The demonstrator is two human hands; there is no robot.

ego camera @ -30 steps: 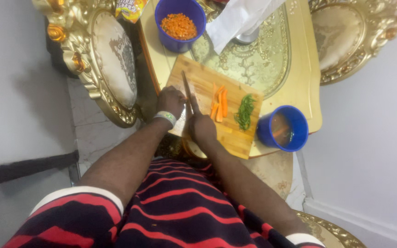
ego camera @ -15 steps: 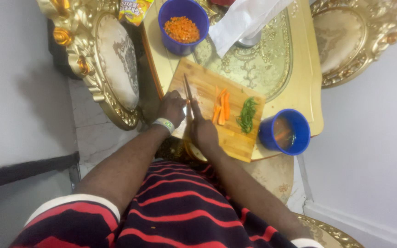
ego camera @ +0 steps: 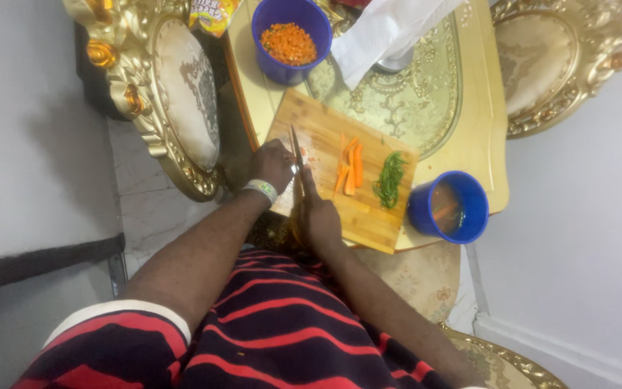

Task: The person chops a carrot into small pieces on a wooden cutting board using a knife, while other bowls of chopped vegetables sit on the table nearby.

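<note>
A wooden cutting board (ego camera: 368, 209) lies on a gold table. My right hand (ego camera: 319, 214) grips a knife (ego camera: 297, 150) whose blade points away from me over the board's left part. My left hand (ego camera: 275, 163) rests fingers-down on the board just left of the blade, apparently pressing on a carrot piece that is mostly hidden. Carrot sticks (ego camera: 350, 167) lie in the board's middle, and green bean strips (ego camera: 389, 179) lie to their right.
A blue bowl (ego camera: 291, 39) of diced carrot stands beyond the board. A blue cup (ego camera: 448, 207) with scraps stands at the right. White cloth (ego camera: 390, 29) lies at the back. Ornate gold chairs (ego camera: 174, 101) flank the table (ego camera: 480, 137).
The hands stay in the same place on the board with the knife; the blade shifts only slightly. The camera view has drifted a little.
</note>
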